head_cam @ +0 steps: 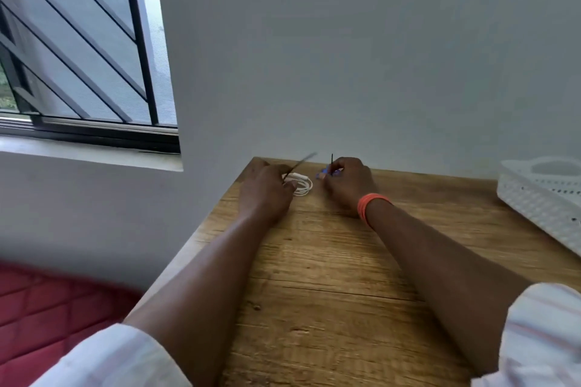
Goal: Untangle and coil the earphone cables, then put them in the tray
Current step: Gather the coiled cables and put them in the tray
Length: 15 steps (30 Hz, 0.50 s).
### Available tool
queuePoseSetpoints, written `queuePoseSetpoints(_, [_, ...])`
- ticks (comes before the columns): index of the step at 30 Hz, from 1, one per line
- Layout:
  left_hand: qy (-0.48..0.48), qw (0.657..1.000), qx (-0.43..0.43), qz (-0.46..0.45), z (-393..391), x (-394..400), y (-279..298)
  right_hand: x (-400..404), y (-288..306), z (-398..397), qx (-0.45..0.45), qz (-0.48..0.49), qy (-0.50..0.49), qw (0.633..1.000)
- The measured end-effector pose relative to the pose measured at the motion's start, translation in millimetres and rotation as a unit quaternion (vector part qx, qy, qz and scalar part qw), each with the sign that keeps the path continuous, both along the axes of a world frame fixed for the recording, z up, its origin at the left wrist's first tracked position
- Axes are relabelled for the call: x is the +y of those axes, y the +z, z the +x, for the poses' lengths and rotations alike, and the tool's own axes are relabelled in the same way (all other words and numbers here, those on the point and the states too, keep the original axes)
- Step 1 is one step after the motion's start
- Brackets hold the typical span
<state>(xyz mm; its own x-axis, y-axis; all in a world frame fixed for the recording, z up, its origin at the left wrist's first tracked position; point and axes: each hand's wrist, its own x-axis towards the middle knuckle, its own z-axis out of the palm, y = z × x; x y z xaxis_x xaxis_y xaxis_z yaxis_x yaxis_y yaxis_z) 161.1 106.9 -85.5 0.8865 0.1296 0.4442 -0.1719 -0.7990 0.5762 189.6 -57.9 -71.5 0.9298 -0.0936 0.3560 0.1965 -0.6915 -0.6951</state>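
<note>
Your left hand pinches a thin dark cable, with the white coiled cable touching its fingertips. Your right hand is closed on a blue item, the tray well right.

We see a wooden table pushed against a plain grey wall. Upper left: a window with dark diagonal bars (greenery just visible outside), pale sill below it. Lower left, beside the table: a red quilted surface.
</note>
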Motion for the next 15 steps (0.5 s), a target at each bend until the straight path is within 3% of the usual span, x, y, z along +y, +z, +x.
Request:
queuePoseSetpoints(4, [0.006,0.998,-0.052,-0.027,-15.2,-6.5,10.3,-5.4,6.7,-15.1,-0.028,-0.030,0.003,0.999])
queuePoseSetpoints(8, [-0.057,0.993,-0.095,-0.044,-42.3,-29.0,32.8,-38.5,40.4,-48.6,-0.059,-0.043,0.016,0.997])
queuePoseSetpoints(12, [-0.121,0.981,-0.075,-0.134,-65.5,-65.6,55.2,-88.6,84.7,-99.0,-0.048,-0.068,0.059,0.995])
queuePoseSetpoints(15, [-0.188,0.971,-0.058,-0.133,-78.3,-108.3,79.6,-136.6,111.1,-137.6,-0.024,-0.078,0.057,0.995])
